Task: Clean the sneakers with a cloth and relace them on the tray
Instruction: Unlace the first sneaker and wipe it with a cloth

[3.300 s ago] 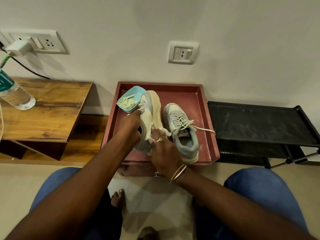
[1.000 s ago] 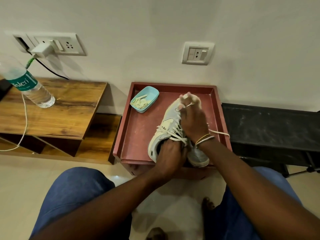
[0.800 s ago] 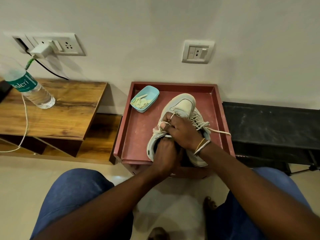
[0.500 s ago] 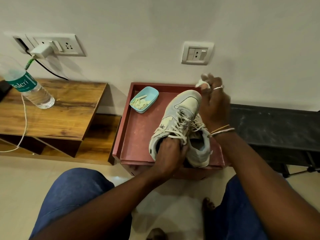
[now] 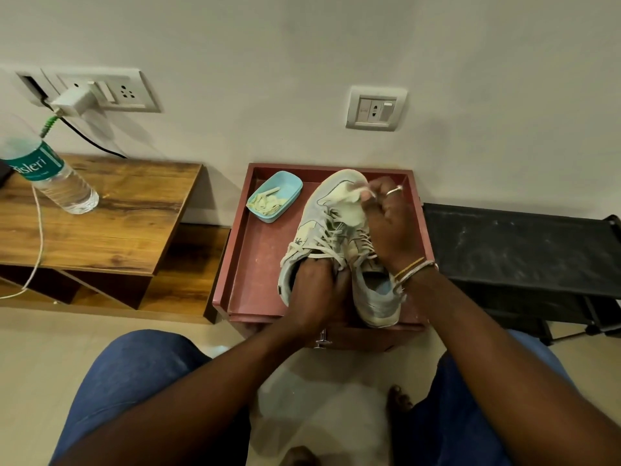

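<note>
Two pale grey-blue sneakers stand side by side on a dark red tray (image 5: 255, 264). My left hand (image 5: 316, 294) grips the heel opening of the left sneaker (image 5: 322, 216), which is tipped up with its toe toward the wall. My right hand (image 5: 386, 223) holds a pale cloth (image 5: 353, 210) and presses it on that sneaker's toe and upper laces. The right sneaker (image 5: 376, 294) lies flat beside it, its front part hidden under my right hand and wrist.
A light blue dish (image 5: 275, 196) with pale scraps sits in the tray's far left corner. A wooden side table (image 5: 111, 213) with a water bottle (image 5: 53, 176) and a cable stands to the left. A black low rack (image 5: 517, 247) is on the right. The wall is close behind.
My right hand with the cloth has come down from above the tray's far edge onto the left sneaker's toe. My left hand keeps its hold on the heel.
</note>
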